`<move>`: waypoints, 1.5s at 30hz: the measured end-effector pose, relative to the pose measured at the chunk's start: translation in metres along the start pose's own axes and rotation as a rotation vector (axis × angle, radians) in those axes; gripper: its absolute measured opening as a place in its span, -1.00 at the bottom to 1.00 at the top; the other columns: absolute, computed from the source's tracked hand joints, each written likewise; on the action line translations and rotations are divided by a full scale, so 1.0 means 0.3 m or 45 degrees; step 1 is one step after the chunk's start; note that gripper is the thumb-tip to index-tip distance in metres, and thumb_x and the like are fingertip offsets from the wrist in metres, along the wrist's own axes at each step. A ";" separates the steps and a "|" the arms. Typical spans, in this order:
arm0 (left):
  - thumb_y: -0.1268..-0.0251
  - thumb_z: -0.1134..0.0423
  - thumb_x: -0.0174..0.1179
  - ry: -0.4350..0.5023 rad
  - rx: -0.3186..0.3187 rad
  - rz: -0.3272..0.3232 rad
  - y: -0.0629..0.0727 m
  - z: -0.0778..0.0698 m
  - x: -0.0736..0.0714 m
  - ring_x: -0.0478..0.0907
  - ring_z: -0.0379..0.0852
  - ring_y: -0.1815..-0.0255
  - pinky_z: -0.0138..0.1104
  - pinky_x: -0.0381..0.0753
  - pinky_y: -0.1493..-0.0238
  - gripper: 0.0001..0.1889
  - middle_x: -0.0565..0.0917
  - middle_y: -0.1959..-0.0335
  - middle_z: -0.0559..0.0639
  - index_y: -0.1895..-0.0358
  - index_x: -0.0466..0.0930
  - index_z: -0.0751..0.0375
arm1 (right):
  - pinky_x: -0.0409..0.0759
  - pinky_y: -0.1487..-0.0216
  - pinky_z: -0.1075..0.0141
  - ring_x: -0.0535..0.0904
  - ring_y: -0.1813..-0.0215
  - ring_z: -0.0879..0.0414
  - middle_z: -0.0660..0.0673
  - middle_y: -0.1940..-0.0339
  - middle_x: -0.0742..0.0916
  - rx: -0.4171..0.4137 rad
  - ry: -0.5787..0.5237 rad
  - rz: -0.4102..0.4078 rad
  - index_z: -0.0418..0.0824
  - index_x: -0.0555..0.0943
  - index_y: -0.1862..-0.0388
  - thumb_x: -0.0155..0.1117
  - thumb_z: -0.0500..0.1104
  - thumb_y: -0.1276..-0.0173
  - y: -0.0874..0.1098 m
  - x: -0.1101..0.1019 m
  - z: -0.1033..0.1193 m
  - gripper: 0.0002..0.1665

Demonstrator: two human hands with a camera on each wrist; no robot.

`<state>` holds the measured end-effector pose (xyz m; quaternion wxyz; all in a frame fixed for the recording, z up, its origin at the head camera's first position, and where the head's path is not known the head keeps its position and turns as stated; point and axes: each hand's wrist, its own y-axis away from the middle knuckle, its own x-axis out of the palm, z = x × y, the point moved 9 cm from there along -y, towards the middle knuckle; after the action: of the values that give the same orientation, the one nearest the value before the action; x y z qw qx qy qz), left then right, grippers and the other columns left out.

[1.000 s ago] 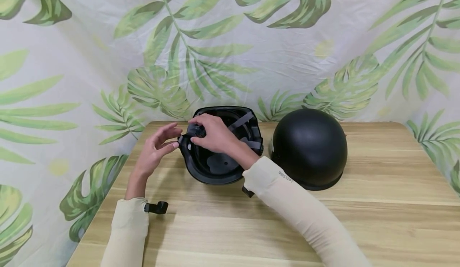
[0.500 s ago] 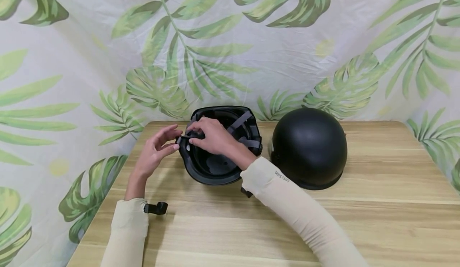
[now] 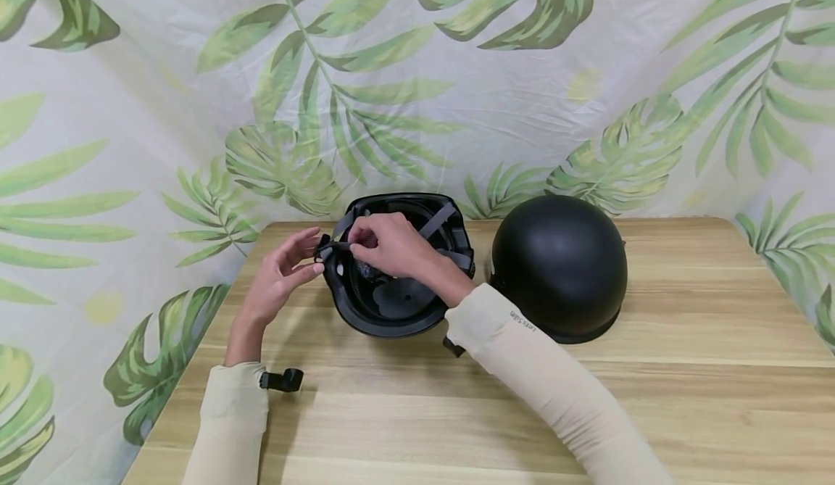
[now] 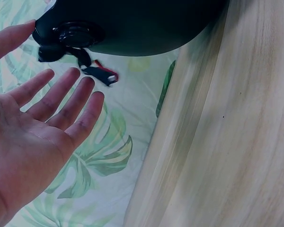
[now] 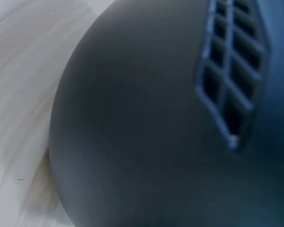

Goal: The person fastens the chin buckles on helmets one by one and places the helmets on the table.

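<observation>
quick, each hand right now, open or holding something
Left hand: grip open, holding nothing, beside the upturned black hard-shelled helmet.
Right hand: grip closed, pinching the narrow dark-grey webbing strap at the helmet's left edge.

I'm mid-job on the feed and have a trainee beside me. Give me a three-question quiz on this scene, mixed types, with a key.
1. True or false: in the head view, the right-hand black helmet sits on the table with its dome up.
2. Which reaches over the open inside of the upturned helmet? A) the left hand only; B) the right hand only; C) both hands.
3. Fill in: in the left wrist view, the small dark clip near the left hand's fingertips has a ____ edge.

Key: 1. True. 2. B. 3. red.
</observation>
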<state>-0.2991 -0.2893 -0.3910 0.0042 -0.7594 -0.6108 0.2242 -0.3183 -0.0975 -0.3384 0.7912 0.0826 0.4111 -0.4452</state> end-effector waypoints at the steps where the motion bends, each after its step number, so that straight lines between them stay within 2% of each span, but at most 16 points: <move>1: -0.48 0.44 0.26 -0.006 -0.003 -0.001 0.000 -0.001 0.001 0.58 -0.19 -0.27 -0.48 0.58 -0.24 -0.36 0.60 -0.27 0.16 -0.58 0.34 0.33 | 0.63 -0.01 0.34 0.70 0.10 0.26 0.07 0.12 0.80 -0.003 -0.016 -0.001 -0.03 0.76 0.04 0.31 -0.11 -0.59 0.004 -0.006 0.002 -0.88; 6: -0.50 0.43 0.24 -0.004 -0.006 0.009 0.000 0.000 0.005 0.63 -0.23 -0.18 -0.47 0.65 -0.12 -0.38 0.68 -0.16 -0.10 -0.57 0.33 0.38 | 0.62 0.00 0.37 0.69 0.16 0.29 0.08 0.16 0.80 -0.007 -0.072 -0.012 -0.03 0.75 0.06 0.31 -0.12 -0.58 0.026 -0.037 0.007 -0.90; 10: -0.52 0.42 0.23 0.001 -0.009 0.004 0.003 0.004 0.002 0.65 -0.24 -0.13 -0.49 0.66 -0.07 -0.40 0.71 -0.08 -0.17 -0.56 0.33 0.38 | 0.64 0.01 0.38 0.69 0.16 0.28 0.07 0.16 0.79 -0.025 -0.139 -0.034 -0.05 0.75 0.06 0.31 -0.13 -0.58 0.045 -0.066 0.005 -0.90; 18: -0.58 0.35 0.21 -0.024 -0.034 -0.009 0.009 0.014 -0.004 0.67 -0.22 -0.07 -0.46 0.67 -0.08 -0.47 0.68 -0.06 -0.04 -0.54 0.41 0.25 | 0.68 0.00 0.33 0.73 0.14 0.24 0.03 0.13 0.81 -0.040 -0.271 -0.097 -0.09 0.74 0.04 0.33 -0.14 -0.58 0.083 -0.137 -0.002 -0.89; 26: -0.60 0.31 0.19 -0.038 -0.069 0.027 0.012 0.024 0.002 0.62 -0.24 -0.18 -0.50 0.61 -0.13 -0.46 0.65 -0.18 -0.06 -0.54 0.39 0.35 | 0.68 -0.06 0.25 0.75 0.11 0.19 0.01 0.11 0.81 -0.008 -0.299 -0.173 -0.09 0.75 0.06 0.36 -0.13 -0.56 0.111 -0.204 -0.017 -0.90; 30: -0.60 0.31 0.16 -0.034 -0.074 0.064 0.012 0.030 0.008 0.59 -0.23 -0.20 -0.50 0.59 -0.15 -0.44 0.62 -0.21 -0.05 -0.55 0.34 0.42 | 0.68 -0.01 0.22 0.74 0.14 0.14 -0.02 0.11 0.80 -0.003 -0.357 -0.192 -0.12 0.75 0.05 0.35 -0.15 -0.56 0.126 -0.226 -0.026 -0.88; 32: -0.60 0.32 0.15 -0.027 -0.066 0.086 0.012 0.027 0.012 0.59 -0.22 -0.22 -0.50 0.58 -0.16 -0.45 0.62 -0.22 -0.05 -0.56 0.35 0.38 | 0.68 0.02 0.21 0.74 0.15 0.12 -0.04 0.11 0.80 -0.011 -0.378 -0.204 -0.14 0.75 0.04 0.35 -0.16 -0.55 0.132 -0.237 -0.029 -0.88; 38: -0.53 0.45 0.19 -0.003 -0.039 0.114 0.011 0.028 0.018 0.58 -0.24 -0.25 -0.49 0.61 -0.16 -0.41 0.63 -0.22 -0.08 -0.57 0.34 0.38 | 0.69 0.03 0.20 0.75 0.14 0.09 -0.10 0.10 0.81 -0.032 -0.418 -0.234 -0.20 0.74 0.01 0.35 -0.20 -0.54 0.146 -0.267 -0.034 -0.85; 41: -0.48 0.51 0.22 0.017 -0.039 0.104 0.007 0.037 0.023 0.58 -0.24 -0.26 -0.46 0.64 -0.17 -0.36 0.61 -0.26 0.01 -0.58 0.29 0.41 | 0.68 0.03 0.19 0.74 0.13 0.08 -0.11 0.09 0.80 -0.028 -0.427 -0.233 -0.21 0.74 0.01 0.34 -0.20 -0.55 0.156 -0.273 -0.037 -0.85; 45: -0.53 0.43 0.21 0.036 -0.081 0.116 0.007 0.055 0.035 0.57 -0.22 -0.30 -0.46 0.63 -0.19 -0.33 0.54 -0.38 0.10 -0.63 0.22 0.34 | 0.68 0.03 0.16 0.74 0.13 0.05 -0.11 0.09 0.80 -0.024 -0.441 -0.236 -0.21 0.74 0.01 0.33 -0.21 -0.55 0.170 -0.277 -0.039 -0.86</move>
<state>-0.3013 -0.2845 -0.4097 -0.0216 -0.7893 -0.5821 0.1939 -0.3079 -0.0087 -0.2978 0.8063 -0.0410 0.2789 -0.5200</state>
